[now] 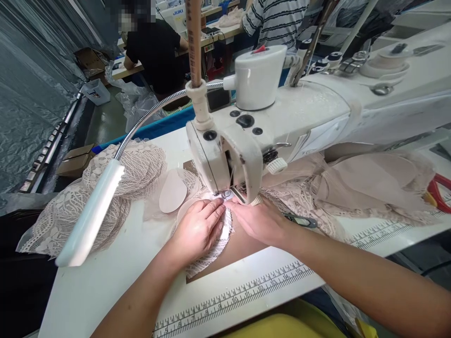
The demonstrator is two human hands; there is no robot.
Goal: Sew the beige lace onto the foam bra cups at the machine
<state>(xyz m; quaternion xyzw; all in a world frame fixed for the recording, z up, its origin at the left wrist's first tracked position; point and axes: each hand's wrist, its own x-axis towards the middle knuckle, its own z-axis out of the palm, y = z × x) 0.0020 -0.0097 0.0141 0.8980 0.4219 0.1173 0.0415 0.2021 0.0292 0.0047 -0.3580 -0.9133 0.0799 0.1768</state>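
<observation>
Under the needle area of a white sewing machine (225,155) lies a pale lace fabric piece (211,256), lit by the lamp. My left hand (199,230) presses on it with fingers together, the tips close to the presser foot (227,193). From the other side my right hand (255,220) reaches in, its fingers closed at the fabric's edge beside the foot. The fingertips of both hands almost meet. What the right fingers pinch is partly hidden by the hand and the machine head. Thread snips (301,220) lie just beyond my right wrist.
Stacked lace pieces (123,169) and a smooth oval pad (173,191) lie left. A lamp (91,211) on a bendy neck overhangs them. More beige fabric (369,183) and a red-handled tool (440,192) are right. A printed ruler (239,295) runs along the front edge. Two people sit beyond.
</observation>
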